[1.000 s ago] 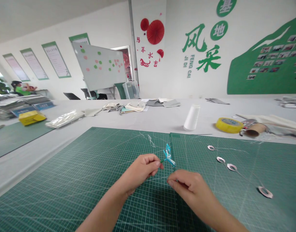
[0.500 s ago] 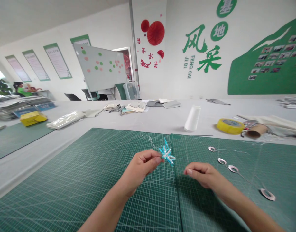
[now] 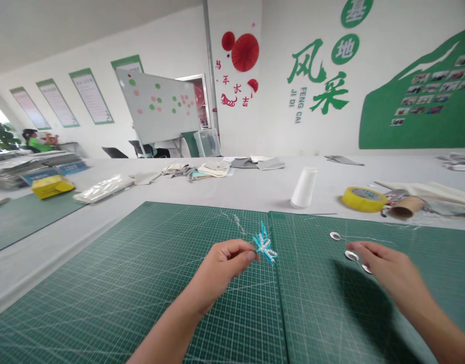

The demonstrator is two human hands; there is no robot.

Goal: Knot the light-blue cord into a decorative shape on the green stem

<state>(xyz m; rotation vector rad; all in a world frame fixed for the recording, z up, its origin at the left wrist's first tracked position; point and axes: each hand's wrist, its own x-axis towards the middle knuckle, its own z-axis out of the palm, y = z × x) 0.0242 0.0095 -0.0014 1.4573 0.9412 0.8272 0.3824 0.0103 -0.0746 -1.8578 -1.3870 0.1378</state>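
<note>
My left hand [image 3: 232, 263] pinches a light-blue beaded flower [image 3: 266, 245] between thumb and forefinger, above the seam of the cutting mats. Rows of white beads line its thin blue petals. On the right side, my right hand [image 3: 387, 263] hovers over small white oval petals with wire stems; its fingers are drawn together, and what is between them, if anything, cannot be made out. One oval petal [image 3: 335, 236] lies just beyond the fingertips. Another oval petal [image 3: 351, 256] shows right below them, and a third is partly covered by the hand.
Green cutting mats [image 3: 134, 273] cover the near table. Beyond them stand a white cone [image 3: 304, 188], a roll of yellow tape [image 3: 364, 199] and a cardboard tube [image 3: 407, 207]. Fabric scraps [image 3: 213, 168] and a yellow box [image 3: 52, 186] lie farther off. A person [image 3: 37, 141] sits far left.
My right hand has moved right and slightly away from me, from beside the beaded flower to over the oval petals. My left hand keeps its pinch on the flower, nearly still.
</note>
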